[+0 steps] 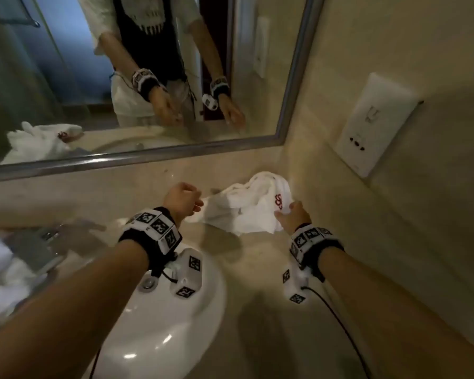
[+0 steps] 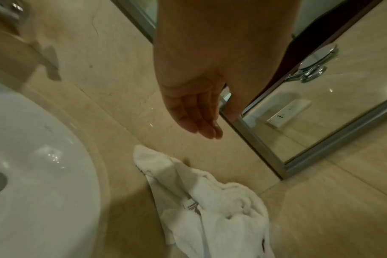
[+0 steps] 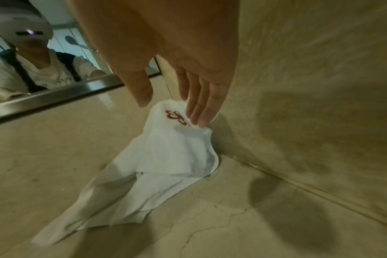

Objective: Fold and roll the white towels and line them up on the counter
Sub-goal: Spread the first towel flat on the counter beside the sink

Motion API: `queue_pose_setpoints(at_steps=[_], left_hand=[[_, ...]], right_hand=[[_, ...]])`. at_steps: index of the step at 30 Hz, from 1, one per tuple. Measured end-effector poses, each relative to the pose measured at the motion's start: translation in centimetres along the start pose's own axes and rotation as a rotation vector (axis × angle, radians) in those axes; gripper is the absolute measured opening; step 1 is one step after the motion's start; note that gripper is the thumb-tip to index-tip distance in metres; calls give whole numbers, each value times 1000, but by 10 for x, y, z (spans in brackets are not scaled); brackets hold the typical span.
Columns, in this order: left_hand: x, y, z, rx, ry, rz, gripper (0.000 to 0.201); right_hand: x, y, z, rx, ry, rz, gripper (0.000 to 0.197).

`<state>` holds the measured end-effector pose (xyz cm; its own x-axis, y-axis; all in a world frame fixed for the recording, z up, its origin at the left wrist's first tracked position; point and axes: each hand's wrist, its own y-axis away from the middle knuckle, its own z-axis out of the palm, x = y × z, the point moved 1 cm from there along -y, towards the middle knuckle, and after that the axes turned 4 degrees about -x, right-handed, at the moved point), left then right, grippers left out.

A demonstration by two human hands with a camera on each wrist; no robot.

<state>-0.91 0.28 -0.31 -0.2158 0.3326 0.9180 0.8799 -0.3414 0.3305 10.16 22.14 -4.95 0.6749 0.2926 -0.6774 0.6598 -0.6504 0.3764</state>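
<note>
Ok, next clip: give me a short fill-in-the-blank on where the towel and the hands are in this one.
1. The crumpled white towel lies on the counter to the ____ of the sink.
2. The embroidered logo on the towel is ____ in colour.
3. The right hand touches the towel with ____ fingers.
4. The left hand holds ____.

Missing words: right; red; straight; nothing

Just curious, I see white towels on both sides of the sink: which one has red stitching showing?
The crumpled towel right of the sink; the left pile looks plain white.
</note>
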Motion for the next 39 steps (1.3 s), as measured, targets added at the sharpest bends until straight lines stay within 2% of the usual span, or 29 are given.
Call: queue_pose_setpoints(at_steps=[4, 7, 9, 12, 14, 17, 22, 28, 31, 37, 39], left_hand=[[-8, -26, 22, 3, 0, -35, 11], [-14, -34, 31, 12, -13, -49, 10], [-17, -36, 33, 9, -21, -55, 9], [-20, -34, 31, 15, -48, -62, 9], [-19, -33, 28, 27, -59, -59, 9], [-15, -26, 23, 43, -77, -50, 9], [6, -4, 15, 40, -117, 24, 9], [44, 50, 5, 0, -192, 199, 11], [62, 84, -1, -33, -264, 274, 25], [102, 166, -14, -128, -345, 514, 64], [114, 191, -18, -213, -313, 581, 72]], right_hand=[[9, -38, 11, -22, -109, 55, 71], [13, -55, 18, -30, -73, 88, 85], [12, -62, 20, -24, -81, 100, 86], [10, -71, 23, 3, -213, 127, 70], [6, -71, 23, -24, -179, 132, 50], [-1, -65, 18, -59, -150, 118, 41], [-27, -31, -5, -65, -268, -98, 39], [-74, 52, -46, -65, -232, -396, 27], [-95, 100, -65, -56, -168, -540, 26], [-133, 204, -107, 15, -159, -798, 33], [-145, 234, -117, 35, -177, -883, 32]])
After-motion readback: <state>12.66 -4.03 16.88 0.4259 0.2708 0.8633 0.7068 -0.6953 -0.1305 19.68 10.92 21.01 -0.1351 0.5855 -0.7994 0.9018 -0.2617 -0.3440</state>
